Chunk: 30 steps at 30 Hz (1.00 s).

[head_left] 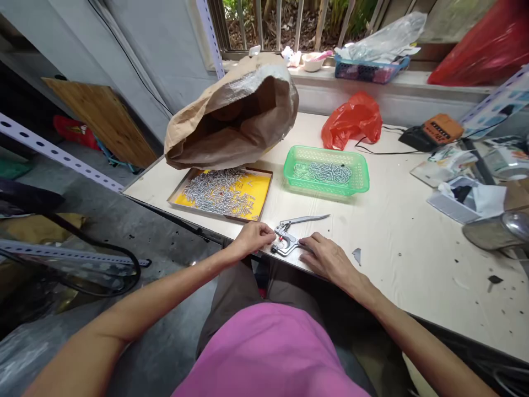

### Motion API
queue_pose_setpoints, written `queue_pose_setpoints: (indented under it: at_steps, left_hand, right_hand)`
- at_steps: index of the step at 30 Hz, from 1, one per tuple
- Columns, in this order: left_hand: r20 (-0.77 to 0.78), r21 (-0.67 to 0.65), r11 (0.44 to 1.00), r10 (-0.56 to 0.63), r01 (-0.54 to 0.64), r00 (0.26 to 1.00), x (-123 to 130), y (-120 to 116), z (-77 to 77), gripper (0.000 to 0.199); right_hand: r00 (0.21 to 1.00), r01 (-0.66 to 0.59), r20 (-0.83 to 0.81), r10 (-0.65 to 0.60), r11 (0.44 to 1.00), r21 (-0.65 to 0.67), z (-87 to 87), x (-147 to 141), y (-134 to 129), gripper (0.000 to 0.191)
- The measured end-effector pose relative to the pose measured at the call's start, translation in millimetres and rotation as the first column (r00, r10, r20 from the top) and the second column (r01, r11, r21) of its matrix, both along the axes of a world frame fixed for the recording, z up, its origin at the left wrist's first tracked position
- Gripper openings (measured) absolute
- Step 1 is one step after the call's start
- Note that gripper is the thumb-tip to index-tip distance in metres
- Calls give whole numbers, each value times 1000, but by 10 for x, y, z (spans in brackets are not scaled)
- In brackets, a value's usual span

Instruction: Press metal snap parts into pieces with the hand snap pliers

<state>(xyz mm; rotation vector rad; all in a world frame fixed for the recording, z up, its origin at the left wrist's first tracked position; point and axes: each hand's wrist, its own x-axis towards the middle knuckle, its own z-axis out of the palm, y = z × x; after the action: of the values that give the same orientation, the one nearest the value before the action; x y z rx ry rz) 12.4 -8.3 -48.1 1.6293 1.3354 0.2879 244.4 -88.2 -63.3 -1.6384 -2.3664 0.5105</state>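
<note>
Hand-press pliers point(291, 241) with metal handles, a spring and a C-shaped jaw lie at the table's front edge. The upper handle stands raised away from the lower one. My right hand point(328, 259) is closed around the lower handle, its fingers partly covering it. Left of the jaw, my left hand point(253, 238) has thumb and fingers pinched together; anything between them is too small to make out. A small red part shows inside the jaw. Behind my left hand is a shallow yellow-bottomed tray point(264, 193) with many small silvery metal pieces point(219, 193).
A green plastic basket point(359, 179) holds more small silvery pieces. A large open paper sack point(235, 118) overhangs the tray. Behind are a red plastic bag point(353, 121) and an orange-black charger point(438, 132). A grey scrap point(357, 256) lies right of my right hand; a metal cup point(498, 229) stands farther right.
</note>
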Motion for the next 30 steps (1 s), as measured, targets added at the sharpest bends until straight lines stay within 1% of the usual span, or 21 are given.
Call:
queue_pose_setpoints:
  at_steps: [2, 4, 8, 13, 18, 21, 24, 25, 27, 28, 29, 30]
  left_hand:
    - [30, -122, 992, 27, -24, 999, 37, -11, -51, 17]
    - [46, -190, 981, 42, -33, 998, 71, 22, -64, 18]
    - [42, -295, 955, 34, -20, 999, 138, 60, -12, 22]
    - [-58, -326, 945, 14, -32, 998, 202, 50, 27, 25]
    - [-162, -372, 928, -63, -2, 985, 257, 133, 43, 25]
    - [-183, -416, 908, -128, 41, 975, 296, 190, 84, 26]
    - [-193, -451, 891, -156, 53, 969, 322, 215, 125, 27]
    - [-193, -459, 887, -155, 51, 969, 325, 217, 133, 27]
    - [-187, -458, 888, -142, 42, 972, 325, 212, 140, 25]
    - [-184, -454, 890, -136, 38, 973, 322, 208, 140, 25]
    - [-186, -451, 892, -131, 34, 974, 319, 202, 138, 24]
    - [-187, -448, 893, -128, 31, 974, 316, 196, 135, 24]
  right_hand:
    - [998, 48, 26, -48, 999, 5, -56, -17, -66, 26]
    - [997, 71, 38, -72, 997, 11, -75, -17, -77, 26]
    - [993, 89, 81, -91, 995, 33, -81, -29, -62, 28]
    - [988, 99, 116, -103, 994, 41, -99, -44, -61, 29]
    - [983, 114, 136, -120, 992, 50, -107, -64, -79, 30]
    - [984, 113, 135, -116, 993, 27, -64, -58, -86, 31]
    - [991, 90, 95, -92, 996, 24, -3, 27, -23, 28]
    - [992, 87, 93, -90, 995, 43, 10, 75, 21, 36]
    - [985, 92, 138, -102, 993, 76, 19, 185, 140, 66]
    - [978, 93, 179, -104, 993, 71, 14, 238, 206, 81]
    - [971, 87, 219, -96, 995, 50, 6, 285, 270, 93]
    - [965, 74, 248, -78, 997, 25, -3, 322, 326, 99]
